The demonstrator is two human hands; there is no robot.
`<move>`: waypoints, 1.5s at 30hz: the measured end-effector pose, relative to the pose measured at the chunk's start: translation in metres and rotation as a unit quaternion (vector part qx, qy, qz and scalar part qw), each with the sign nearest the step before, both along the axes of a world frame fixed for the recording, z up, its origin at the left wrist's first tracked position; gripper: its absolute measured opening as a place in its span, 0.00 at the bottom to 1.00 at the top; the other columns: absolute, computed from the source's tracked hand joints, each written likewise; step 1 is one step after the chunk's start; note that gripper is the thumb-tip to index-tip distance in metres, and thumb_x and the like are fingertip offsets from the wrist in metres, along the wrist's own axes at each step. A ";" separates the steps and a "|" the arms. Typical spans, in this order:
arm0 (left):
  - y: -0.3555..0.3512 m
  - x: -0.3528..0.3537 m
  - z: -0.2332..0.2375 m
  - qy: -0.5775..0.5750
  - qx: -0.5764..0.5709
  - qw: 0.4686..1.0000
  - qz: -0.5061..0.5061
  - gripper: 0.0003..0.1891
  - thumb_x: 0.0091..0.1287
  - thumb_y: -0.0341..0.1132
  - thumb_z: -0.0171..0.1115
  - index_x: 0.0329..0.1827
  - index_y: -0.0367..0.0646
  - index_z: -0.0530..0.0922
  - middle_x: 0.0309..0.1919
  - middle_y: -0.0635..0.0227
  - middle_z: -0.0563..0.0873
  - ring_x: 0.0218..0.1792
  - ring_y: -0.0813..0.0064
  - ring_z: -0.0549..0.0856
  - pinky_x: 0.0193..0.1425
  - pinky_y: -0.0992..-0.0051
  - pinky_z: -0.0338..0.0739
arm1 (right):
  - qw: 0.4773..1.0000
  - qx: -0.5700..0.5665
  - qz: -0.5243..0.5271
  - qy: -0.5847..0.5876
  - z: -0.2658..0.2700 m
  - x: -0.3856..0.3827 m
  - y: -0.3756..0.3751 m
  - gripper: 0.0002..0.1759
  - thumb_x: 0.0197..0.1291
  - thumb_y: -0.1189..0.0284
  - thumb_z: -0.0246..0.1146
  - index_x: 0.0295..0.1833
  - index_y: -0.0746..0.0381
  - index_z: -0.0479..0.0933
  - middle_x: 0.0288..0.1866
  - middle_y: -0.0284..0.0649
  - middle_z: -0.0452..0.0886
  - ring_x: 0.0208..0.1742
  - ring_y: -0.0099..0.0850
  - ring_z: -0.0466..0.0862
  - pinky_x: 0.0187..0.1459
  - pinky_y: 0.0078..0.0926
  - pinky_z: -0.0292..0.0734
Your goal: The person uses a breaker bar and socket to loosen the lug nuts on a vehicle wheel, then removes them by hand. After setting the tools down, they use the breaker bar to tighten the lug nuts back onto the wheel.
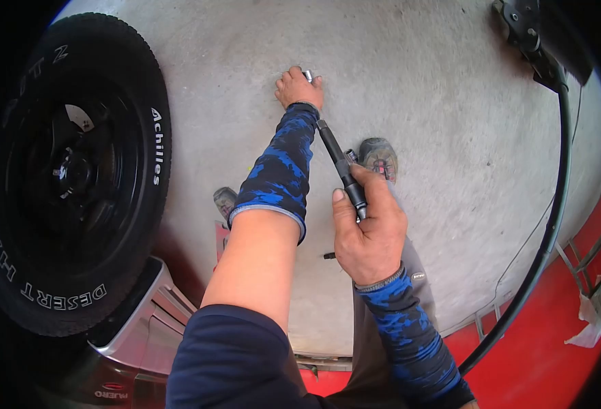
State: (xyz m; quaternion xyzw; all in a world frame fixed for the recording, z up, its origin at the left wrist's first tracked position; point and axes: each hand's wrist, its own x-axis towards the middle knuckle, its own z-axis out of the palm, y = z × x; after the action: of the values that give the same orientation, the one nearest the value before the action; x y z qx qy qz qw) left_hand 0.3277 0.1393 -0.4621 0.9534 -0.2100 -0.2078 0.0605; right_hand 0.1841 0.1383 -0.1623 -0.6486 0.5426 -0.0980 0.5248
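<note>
My left hand [298,88] reaches far forward, low over the concrete floor, its fingers curled around a small shiny metal socket [307,76]. Closer to me, my right hand [374,228] grips a black, pen-shaped tool [337,158] with a ribbed middle and a silver end. That tool points up and left, its far tip overlapping the left wrist in this view. Just behind it, by my right shoe [379,161], a small dark metal piece [351,156] is partly hidden. A short black part [329,256] shows left of the right wrist.
On the left, a large spare tyre [156,146] is mounted on a vehicle's rear [147,341]. A thick black hose or cable [558,177] curves down the right side from a dark metal fixture [527,34]. Red floor [539,347] and a pale sheet [597,310] lie at lower right.
</note>
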 end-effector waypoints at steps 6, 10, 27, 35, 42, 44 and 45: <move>0.011 0.013 -0.011 0.064 -0.010 0.998 -0.008 0.27 0.62 0.45 0.71 0.60 0.42 0.75 0.51 0.60 0.83 0.58 0.59 0.79 0.66 0.56 0.69 | 0.996 0.068 -0.038 0.042 0.000 -0.001 0.001 0.15 0.62 0.75 0.64 0.53 0.69 0.76 0.37 0.52 0.83 0.36 0.45 0.85 0.38 0.35 0.78; 0.040 0.028 0.016 0.314 -0.356 0.831 0.290 0.18 0.68 0.38 0.65 0.58 0.41 0.76 0.46 0.62 0.84 0.49 0.64 0.83 0.58 0.61 0.78 | 0.996 0.079 -0.038 0.022 -0.008 -0.005 0.008 0.17 0.63 0.74 0.65 0.55 0.71 0.77 0.38 0.47 0.84 0.36 0.31 0.83 0.41 0.28 0.78; 0.173 0.040 0.198 0.472 -0.503 0.582 0.431 0.16 0.71 0.33 0.62 0.59 0.38 0.78 0.44 0.60 0.86 0.46 0.66 0.86 0.53 0.65 0.82 | 0.965 0.244 -0.018 -0.095 -0.012 0.039 0.076 0.16 0.65 0.76 0.65 0.56 0.73 0.77 0.40 0.35 0.81 0.39 0.19 0.75 0.41 0.16 0.73; 0.237 0.009 0.124 0.416 -0.423 0.595 0.543 0.11 0.64 0.30 0.60 0.49 0.40 0.76 0.38 0.60 0.82 0.39 0.68 0.83 0.49 0.65 0.81 | 0.992 0.097 0.075 0.020 -0.015 0.042 0.065 0.16 0.61 0.72 0.67 0.52 0.69 0.78 0.32 0.46 0.83 0.33 0.29 0.82 0.39 0.26 0.78; 0.145 -0.143 0.038 0.375 -0.074 0.914 0.137 0.18 0.63 0.42 0.69 0.48 0.39 0.75 0.43 0.55 0.85 0.41 0.56 0.85 0.47 0.57 0.81 | 0.990 0.086 -0.091 0.061 -0.029 -0.001 0.001 0.15 0.65 0.76 0.64 0.52 0.75 0.76 0.41 0.42 0.82 0.40 0.23 0.79 0.42 0.20 0.75; 0.115 -0.168 0.025 0.273 -0.018 0.949 0.159 0.20 0.65 0.46 0.67 0.50 0.41 0.76 0.45 0.52 0.85 0.44 0.50 0.85 0.48 0.54 0.80 | 0.988 0.112 -0.088 0.054 -0.025 -0.005 0.002 0.15 0.65 0.76 0.65 0.52 0.74 0.76 0.41 0.41 0.82 0.41 0.22 0.78 0.42 0.19 0.74; 0.111 -0.173 0.022 0.276 -0.019 0.946 0.166 0.20 0.65 0.46 0.67 0.50 0.41 0.76 0.45 0.52 0.85 0.44 0.50 0.85 0.48 0.54 0.80 | 0.987 0.129 -0.075 0.054 -0.024 -0.006 0.005 0.15 0.65 0.76 0.65 0.52 0.74 0.76 0.41 0.40 0.82 0.41 0.21 0.78 0.43 0.18 0.74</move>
State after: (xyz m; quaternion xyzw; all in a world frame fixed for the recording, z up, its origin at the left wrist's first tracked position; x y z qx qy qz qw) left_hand 0.1549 0.2498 -0.4406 0.8787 -0.0273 -0.4460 0.1679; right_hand 0.1778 0.1433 -0.1868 -0.5371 0.6249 -0.0310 0.5658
